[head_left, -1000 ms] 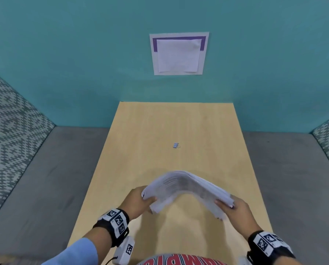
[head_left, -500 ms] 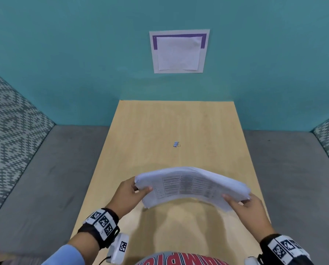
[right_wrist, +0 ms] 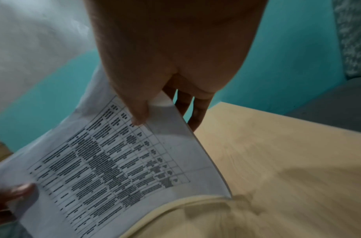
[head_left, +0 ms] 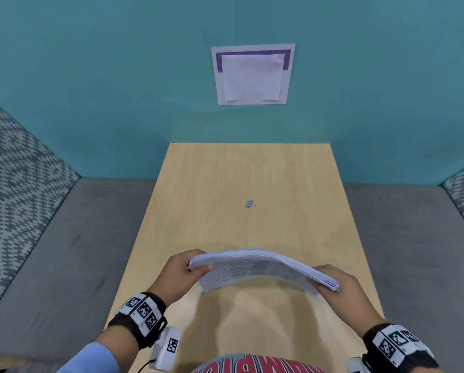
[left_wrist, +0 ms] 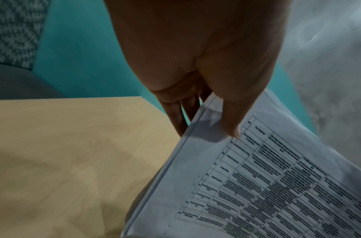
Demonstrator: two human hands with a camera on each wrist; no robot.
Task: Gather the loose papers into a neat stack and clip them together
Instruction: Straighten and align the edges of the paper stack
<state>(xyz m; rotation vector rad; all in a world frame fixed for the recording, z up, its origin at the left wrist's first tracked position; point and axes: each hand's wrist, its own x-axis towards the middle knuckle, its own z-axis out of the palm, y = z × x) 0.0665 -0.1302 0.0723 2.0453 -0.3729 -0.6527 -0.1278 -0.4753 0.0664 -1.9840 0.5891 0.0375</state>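
Observation:
A stack of printed papers (head_left: 260,267) hangs in the air over the near part of the wooden table (head_left: 252,170), bowed upward in the middle. My left hand (head_left: 187,267) pinches its left edge, thumb on the printed face and fingers behind. My right hand (head_left: 330,281) pinches the right edge the same way. The left wrist view shows the thumb (left_wrist: 232,128) on the sheet (left_wrist: 267,177); the right wrist view shows my thumb (right_wrist: 138,119) on the table of text (right_wrist: 118,161). A small binder clip (head_left: 249,203) lies alone at the table's middle.
The table butts against a teal wall that carries a taped white sheet with purple trim (head_left: 252,74). Grey cushions (head_left: 64,251) flank the table on both sides, with patterned backrests (head_left: 15,162) beyond.
The stack has turned from tilted and strongly bent to nearly level and flatter. My hands have spread apart to its two ends and lifted it slightly.

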